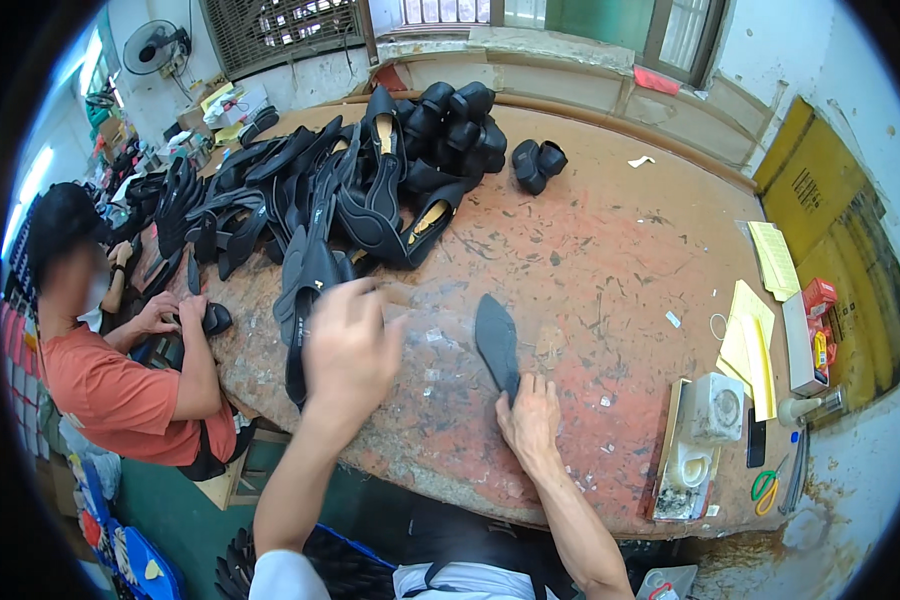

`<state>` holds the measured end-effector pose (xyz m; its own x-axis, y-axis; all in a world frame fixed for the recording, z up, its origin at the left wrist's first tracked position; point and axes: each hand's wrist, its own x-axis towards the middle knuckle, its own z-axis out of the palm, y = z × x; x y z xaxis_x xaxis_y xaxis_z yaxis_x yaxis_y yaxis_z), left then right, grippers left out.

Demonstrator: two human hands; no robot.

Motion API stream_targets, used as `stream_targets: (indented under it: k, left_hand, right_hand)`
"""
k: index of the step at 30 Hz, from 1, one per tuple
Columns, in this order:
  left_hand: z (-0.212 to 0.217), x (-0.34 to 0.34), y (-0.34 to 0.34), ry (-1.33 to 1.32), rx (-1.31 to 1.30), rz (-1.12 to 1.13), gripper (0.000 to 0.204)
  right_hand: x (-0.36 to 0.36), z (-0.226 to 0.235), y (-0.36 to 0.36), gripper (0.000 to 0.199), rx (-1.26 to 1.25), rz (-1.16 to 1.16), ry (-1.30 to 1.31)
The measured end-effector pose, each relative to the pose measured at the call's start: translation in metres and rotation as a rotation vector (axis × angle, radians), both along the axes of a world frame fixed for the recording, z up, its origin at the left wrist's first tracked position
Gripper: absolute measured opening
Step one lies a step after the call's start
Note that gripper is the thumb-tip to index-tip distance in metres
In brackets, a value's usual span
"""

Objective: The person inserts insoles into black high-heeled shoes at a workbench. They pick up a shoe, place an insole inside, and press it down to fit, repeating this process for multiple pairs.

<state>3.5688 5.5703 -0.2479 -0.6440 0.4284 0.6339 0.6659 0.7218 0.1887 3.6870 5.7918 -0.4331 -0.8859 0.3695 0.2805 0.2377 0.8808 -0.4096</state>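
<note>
Between the fingers and thumb of my right hand (pixel 532 420) is the narrow end of a dark, flat shoe sole (pixel 496 338), its broad end pointing away from me over the worn table. My left hand (pixel 353 350) is smeared by motion, so its fingers cannot be made out. It hovers near the close end of a pile of black shoe parts, beside a stack of black soles (pixel 300 290). Black pointed shoe uppers (pixel 355 210) lie heaped beyond it, a few with tan inner faces showing.
Dark heel pieces (pixel 460 125) are piled at the back, with a small pair (pixel 538 165) apart. On the right stand a glue box (pixel 718 408), yellow paper (pixel 750 340), a white carton (pixel 802 345) and scissors (pixel 766 490). A co-worker (pixel 120 370) works at the left edge.
</note>
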Motion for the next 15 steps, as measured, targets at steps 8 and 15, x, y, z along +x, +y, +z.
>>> stream_targets:
  k: [8, 15]
  left_hand:
    - [-0.123, -0.192, 0.125, -0.438, -1.022, 0.432, 0.029]
    - [-0.094, -0.034, 0.125, -0.352, -0.306, -0.139, 0.043]
  right_hand:
    - [0.095, 0.064, 0.022, 0.038, -0.941, 0.064, -0.033]
    - [0.193, 0.109, 0.034, 0.03, -0.608, -0.1, 0.402]
